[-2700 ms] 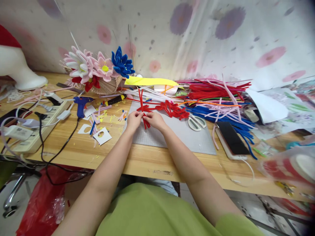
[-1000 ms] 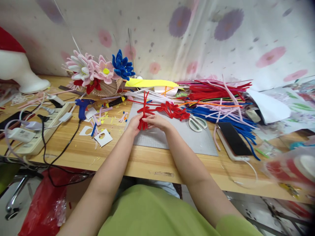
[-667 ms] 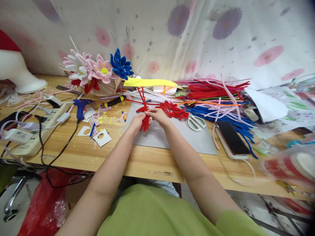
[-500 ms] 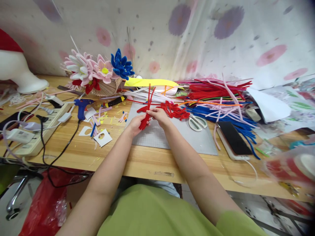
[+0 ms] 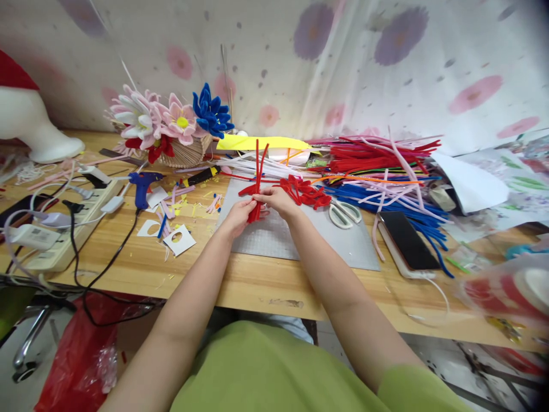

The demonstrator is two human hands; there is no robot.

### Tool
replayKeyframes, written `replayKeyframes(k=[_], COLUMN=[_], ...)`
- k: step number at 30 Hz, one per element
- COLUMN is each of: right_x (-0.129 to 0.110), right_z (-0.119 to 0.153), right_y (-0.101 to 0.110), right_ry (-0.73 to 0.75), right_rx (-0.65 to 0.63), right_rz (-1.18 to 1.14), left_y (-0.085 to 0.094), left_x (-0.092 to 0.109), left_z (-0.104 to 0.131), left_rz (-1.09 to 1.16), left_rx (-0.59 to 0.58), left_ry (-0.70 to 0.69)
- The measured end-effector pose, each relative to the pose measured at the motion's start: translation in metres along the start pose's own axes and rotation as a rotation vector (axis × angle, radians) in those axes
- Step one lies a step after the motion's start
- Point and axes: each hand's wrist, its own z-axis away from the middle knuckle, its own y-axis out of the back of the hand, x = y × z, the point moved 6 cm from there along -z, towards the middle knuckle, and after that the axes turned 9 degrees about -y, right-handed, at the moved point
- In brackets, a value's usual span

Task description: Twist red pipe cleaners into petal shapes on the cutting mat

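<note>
Left hand [image 5: 237, 218] and right hand [image 5: 278, 201] pinch red chenille stems [image 5: 258, 171]; gray mat [image 5: 338, 246] beneath. Apparent step: bundling; aligning likely requires steady pressure.

At 6 o'clock we log a yellow-green top [image 5: 249, 372], plain, matte, softly creased. At 5 o'clock, a right sleeve [image 5: 418, 386] of matching green, short, loose, ending near the elbow. Left forearm [image 5: 189, 303] and right forearm [image 5: 332, 269] bare, smooth, tapering to slim wrists. Left hand [image 5: 237, 218] and right hand [image 5: 281, 204] we record as bare, slender-fingered.
</note>
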Motion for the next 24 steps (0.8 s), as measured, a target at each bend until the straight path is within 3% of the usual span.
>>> replayKeyframes(k=[3,7,11,14,18,24], right_x=[-0.002,0.000,0.000,0.002,0.004,0.010], right_z=[-0.001,-0.002,-0.004,-0.006,-0.004,-0.006], right_y=[0.006,0.004,0.006,0.008,0.007,0.004], right_ry=[0.013,0.010,0.067,0.089,0.103,0.039], right_rx=[0.080,0.065,0.137,0.218,0.324,0.315], right_rz=[0.054,0.098,0.112,0.052,-0.048,-0.108], left_y=[0.008,0.021,0.018,0.005,-0.005,-0.006], left_x=[0.000,0.004,0.008,0.001,-0.002,-0.004], left_z=[-0.006,-0.014,-0.013,-0.008,0.000,0.006], left_rz=[-0.172,-0.486,-0.666,-0.455,-0.161,0.117], left_rx=[0.001,0.020,-0.041,-0.074,0.079,0.042], left_ry=[-0.073,-0.205,-0.241,-0.115,-0.069,0.051])
